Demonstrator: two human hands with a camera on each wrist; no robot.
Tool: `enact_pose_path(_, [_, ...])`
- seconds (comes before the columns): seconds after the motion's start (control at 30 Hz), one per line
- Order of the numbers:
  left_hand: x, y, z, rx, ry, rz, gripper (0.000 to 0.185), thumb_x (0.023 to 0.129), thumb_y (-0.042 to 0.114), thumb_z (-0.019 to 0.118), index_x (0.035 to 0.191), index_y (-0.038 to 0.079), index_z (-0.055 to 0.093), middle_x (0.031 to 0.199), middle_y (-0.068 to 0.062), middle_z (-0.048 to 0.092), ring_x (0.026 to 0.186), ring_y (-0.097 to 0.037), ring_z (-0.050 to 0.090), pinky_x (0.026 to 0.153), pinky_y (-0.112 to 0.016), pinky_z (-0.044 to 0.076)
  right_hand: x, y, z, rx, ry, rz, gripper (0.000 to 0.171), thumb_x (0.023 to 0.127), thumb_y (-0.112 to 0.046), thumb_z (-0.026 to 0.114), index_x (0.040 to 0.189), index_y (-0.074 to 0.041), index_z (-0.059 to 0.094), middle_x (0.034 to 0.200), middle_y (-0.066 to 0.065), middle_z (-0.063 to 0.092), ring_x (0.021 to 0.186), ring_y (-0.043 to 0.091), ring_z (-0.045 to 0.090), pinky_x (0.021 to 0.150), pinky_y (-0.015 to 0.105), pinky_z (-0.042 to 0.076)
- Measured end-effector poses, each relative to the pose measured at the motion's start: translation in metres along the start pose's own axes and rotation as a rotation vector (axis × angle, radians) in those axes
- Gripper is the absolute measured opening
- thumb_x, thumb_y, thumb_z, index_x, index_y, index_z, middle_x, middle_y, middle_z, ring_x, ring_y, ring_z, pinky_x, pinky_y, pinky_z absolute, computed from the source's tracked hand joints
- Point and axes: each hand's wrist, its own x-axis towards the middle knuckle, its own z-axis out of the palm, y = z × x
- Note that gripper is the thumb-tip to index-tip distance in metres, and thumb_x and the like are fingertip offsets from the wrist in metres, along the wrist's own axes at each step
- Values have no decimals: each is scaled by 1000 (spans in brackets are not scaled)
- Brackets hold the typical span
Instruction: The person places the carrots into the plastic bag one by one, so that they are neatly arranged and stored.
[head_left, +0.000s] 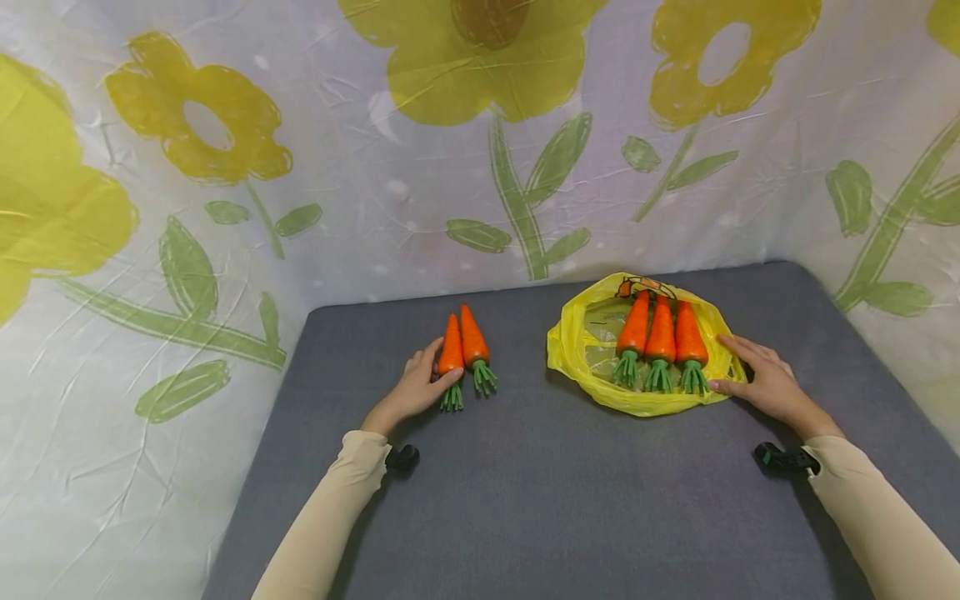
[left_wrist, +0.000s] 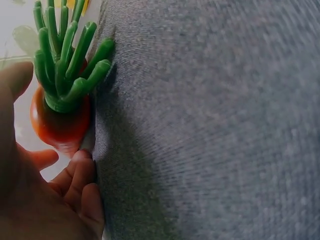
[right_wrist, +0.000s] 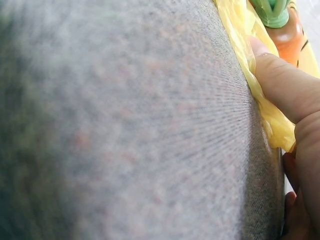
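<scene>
On the grey fabric-covered table, backed by a white cloth wall printed with yellow flowers and green leaves, two groups of toy carrots are laid out, one before each hand. To the right, a crumpled yellow plastic bag is spread flat, and three orange plastic carrots with green tops are lined up on it side by side, tips pointing away from the person and leafy ends toward them. To the left, well apart from the bag, a pair of orange plastic carrots is laid directly on the table with the same long axis, tips far and greens near.

The left carrot of that pair is the one being handled. It lies just to the right of the left hand, which is far nearer to it than the right hand is. The left hand's fingers are curled about the carrot's thick lower end, the thumb being set on its near side just above the green top; in the left wrist view the orange body is seen nestled against the palm, with fingertips tucked beneath it.

The right hand is laid flat and relaxed, its fingers straight, on the bag's right edge, and the plastic is pressed down by the thumb; nothing is gripped.
</scene>
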Motion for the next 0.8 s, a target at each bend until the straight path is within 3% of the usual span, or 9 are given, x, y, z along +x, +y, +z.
enact_pose_path(0.17, [2, 0, 0, 9, -1, -6, 79, 99, 53, 51, 159, 14, 18, 109, -13, 47, 101, -26, 40, 80, -37, 34, 0, 1, 0, -1, 3, -2, 93, 89, -42, 72, 160, -14, 18, 159, 30, 22, 140, 57, 17, 104, 75, 10])
enact_pose_path(0.3, [2, 2, -1, 1, -3, -9, 80, 99, 53, 51, 159, 13, 17, 128, -19, 49, 114, -32, 43, 93, -48, 40, 0, 1, 0, -3, 5, 2, 94, 89, -42, 72, 160, -14, 18, 159, 30, 22, 139, 57, 17, 104, 75, 10])
enact_pose_path(0.47, [3, 3, -1, 4, -6, -14, 80, 99, 53, 50, 160, 13, 16, 150, -23, 39, 129, -40, 40, 105, -57, 37, 0, 2, 0, -2, 8, -3, 93, 89, -42, 72, 160, -14, 18, 159, 30, 22, 139, 58, 17, 104, 75, 10])
enact_pose_path(0.8, [6, 4, -1, 6, -20, -25, 79, 100, 51, 49, 159, 8, 17, 156, -24, 34, 133, -42, 39, 109, -57, 34, 0, 1, 0, -4, 10, -6, 93, 89, -42, 72, 160, -14, 19, 159, 30, 22, 139, 58, 18, 104, 75, 10])
